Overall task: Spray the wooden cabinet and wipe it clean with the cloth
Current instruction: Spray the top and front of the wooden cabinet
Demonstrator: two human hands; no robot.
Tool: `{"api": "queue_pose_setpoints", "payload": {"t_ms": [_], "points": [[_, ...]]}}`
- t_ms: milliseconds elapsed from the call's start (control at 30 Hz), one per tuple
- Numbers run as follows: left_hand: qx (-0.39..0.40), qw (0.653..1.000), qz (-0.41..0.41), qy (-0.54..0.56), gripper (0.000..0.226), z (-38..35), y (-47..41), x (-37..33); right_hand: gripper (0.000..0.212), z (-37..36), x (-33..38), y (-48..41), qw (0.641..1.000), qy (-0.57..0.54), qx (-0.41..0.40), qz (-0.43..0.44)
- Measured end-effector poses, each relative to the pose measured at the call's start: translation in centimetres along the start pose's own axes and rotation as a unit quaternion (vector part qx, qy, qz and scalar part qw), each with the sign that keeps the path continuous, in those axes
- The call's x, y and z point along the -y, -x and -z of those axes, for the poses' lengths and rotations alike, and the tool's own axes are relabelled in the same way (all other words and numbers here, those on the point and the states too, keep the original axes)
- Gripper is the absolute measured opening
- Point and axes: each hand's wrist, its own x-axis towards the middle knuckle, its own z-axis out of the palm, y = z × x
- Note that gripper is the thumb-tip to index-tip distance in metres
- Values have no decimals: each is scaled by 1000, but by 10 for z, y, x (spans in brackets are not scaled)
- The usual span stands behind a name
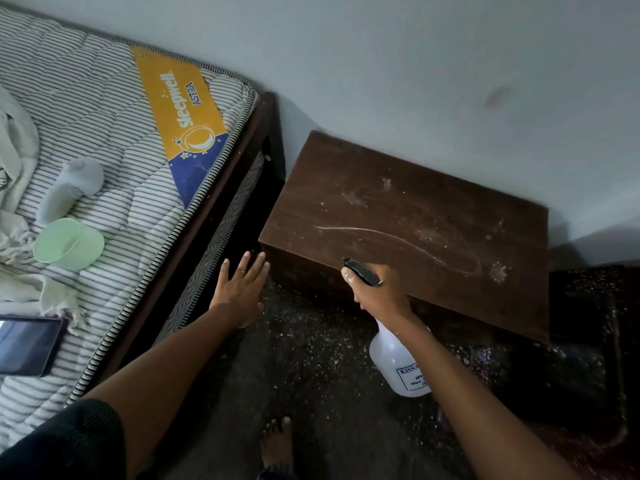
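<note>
A low dark wooden cabinet (415, 216) stands against the wall, its top dusty with pale specks and a curved scratch-like streak. My right hand (381, 289) grips the black trigger head of a translucent white spray bottle (398, 365), held at the cabinet's front edge with the nozzle toward the top. My left hand (242, 285) hovers with fingers spread and nothing in it, between the bed and the cabinet's left corner. A pale crumpled cloth (17, 216) lies on the mattress at far left.
A striped mattress (114, 140) on a dark bed frame fills the left. On it lie a green cup (69, 244), a white bottle (69, 188) and a phone (27, 344). The dark floor (311, 358) is speckled; my bare foot (277, 445) stands below. A dark object (581, 341) sits at right.
</note>
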Motion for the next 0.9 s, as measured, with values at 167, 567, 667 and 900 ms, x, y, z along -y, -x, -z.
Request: {"api": "queue_pose_setpoints", "payload": {"t_ms": [167,567,667,900], "points": [[-25,999,-20,-15,82,6,6,-31,30,20,-36,24,999,-25,-2,-20],[-90,987,-98,-93,80,26,18,-132,31,104,-133,88,968,-95,-192,-133],[-101,983,-117,-102,78,31,21,-156,34,128,-159,101,942,-118,-261,-173],[-118,970,-162,-140,75,43,48,-217,36,175,-208,162,893,-165,-370,-197]]}}
